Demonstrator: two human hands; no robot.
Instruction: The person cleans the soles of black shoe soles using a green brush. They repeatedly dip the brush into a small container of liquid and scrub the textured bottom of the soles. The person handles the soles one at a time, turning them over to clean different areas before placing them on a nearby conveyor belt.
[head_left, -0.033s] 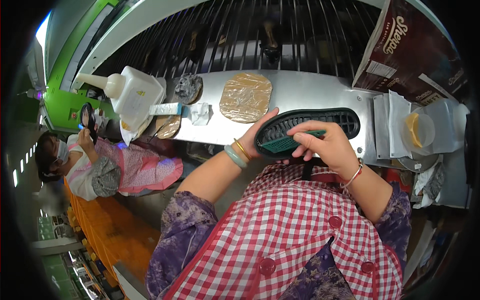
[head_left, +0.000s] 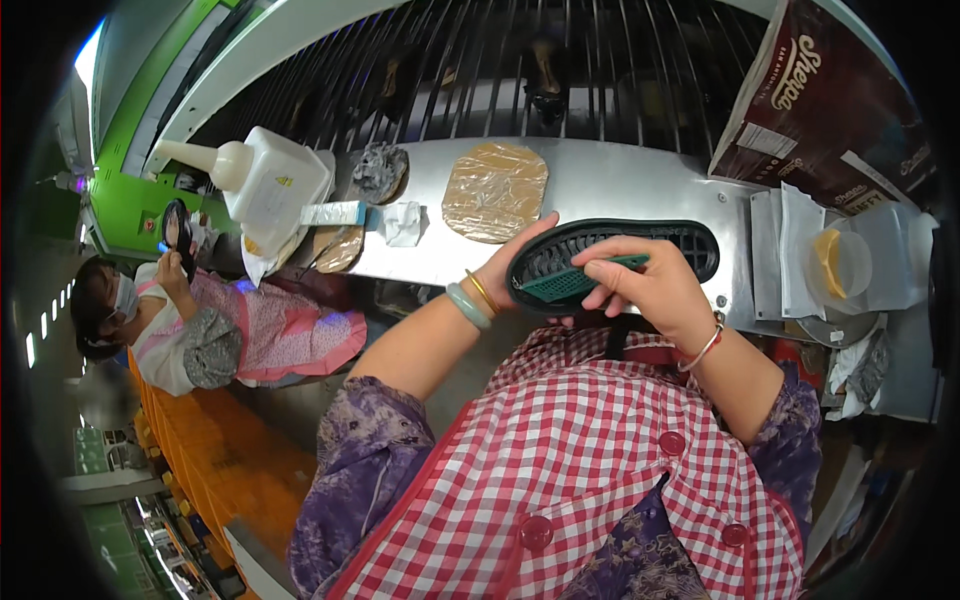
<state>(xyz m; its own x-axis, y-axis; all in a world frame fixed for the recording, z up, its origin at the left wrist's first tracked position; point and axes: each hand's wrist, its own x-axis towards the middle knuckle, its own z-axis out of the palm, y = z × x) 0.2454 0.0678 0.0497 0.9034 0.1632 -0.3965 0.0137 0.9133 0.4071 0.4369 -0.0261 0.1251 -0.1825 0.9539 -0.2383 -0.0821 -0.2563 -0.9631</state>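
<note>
A black rubber shoe sole [head_left: 697, 243] lies tilted in front of me, its ribbed hollow side facing up. My left hand [head_left: 503, 276] is wrapped round the sole's left end, the thumb at its far rim and the other fingers mostly hidden beneath. Between the fingers of my right hand [head_left: 655, 285] is a flat green piece with a dotted surface [head_left: 557, 285]. It slants over the hollow of the sole; whether it touches the inside I cannot tell. Part of the sole is hidden by my right hand.
Behind the sole, a film-wrapped brown pad [head_left: 495, 192] lies on the metal ledge [head_left: 620, 165]. Left of it are a white folded cloth [head_left: 402, 224], a grey crumpled wad [head_left: 379, 172] and a white spouted bottle [head_left: 280, 185]. A maroon box [head_left: 820, 100] stands right. A masked co-worker [head_left: 215, 325] holds a dark shoe.
</note>
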